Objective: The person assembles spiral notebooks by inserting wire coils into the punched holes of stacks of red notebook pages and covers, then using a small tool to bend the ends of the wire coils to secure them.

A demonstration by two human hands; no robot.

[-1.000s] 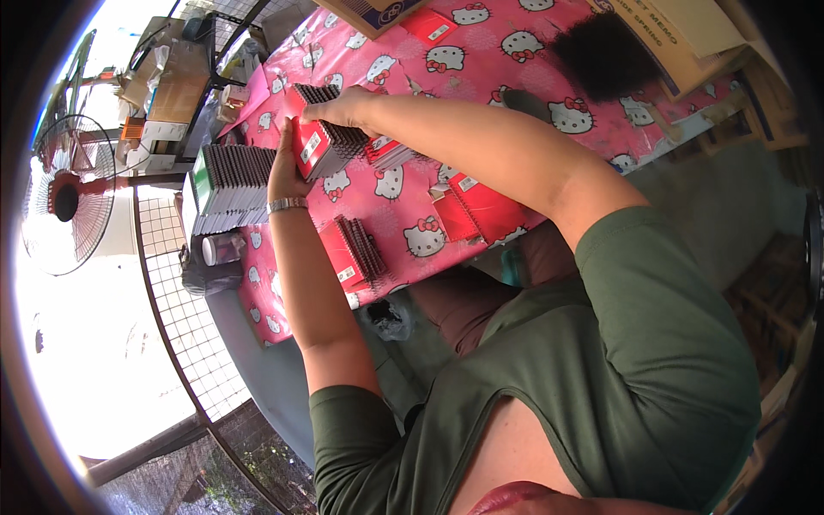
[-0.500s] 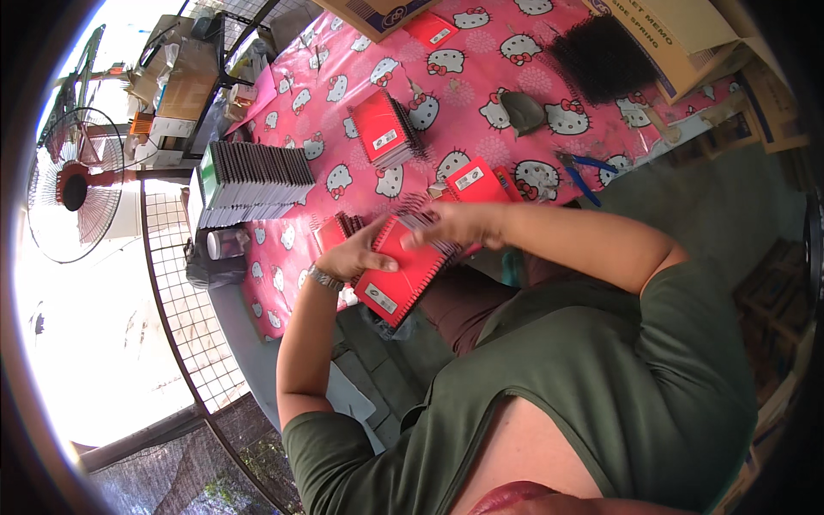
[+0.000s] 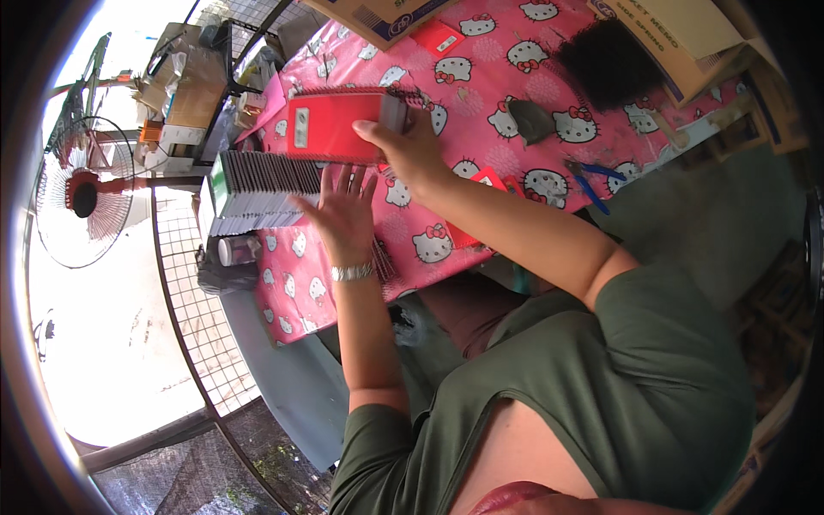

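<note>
My right hand [image 3: 414, 154] grips red spiral-bound notebooks [image 3: 330, 120] by one end, thumb on top of the cover; how many are in the bundle I cannot tell. They are raised over the pink patterned table cover [image 3: 412, 279]. Just below their near edge, my left hand [image 3: 346, 227] is open with fingers spread and holds nothing. To its left stands a long row of dark-spined spiral notebooks [image 3: 270, 189]. More spiral bindings [image 3: 384, 262] show partly behind my left wrist. Another red notebook [image 3: 466, 236] lies partly hidden under my right forearm.
Blue-handled pliers [image 3: 590, 184] lie by the table's right edge, near a dark shallow dish [image 3: 530, 120]. A heap of black binding coils [image 3: 605, 73] sits beside a cardboard box [image 3: 678, 43]. A cup [image 3: 238, 251] and a fan [image 3: 83, 193] are at the left.
Both hands have moved away from my body. The red notebooks went from my lap edge to over the far table, now only in my right hand; my left hand has let go and opened.
</note>
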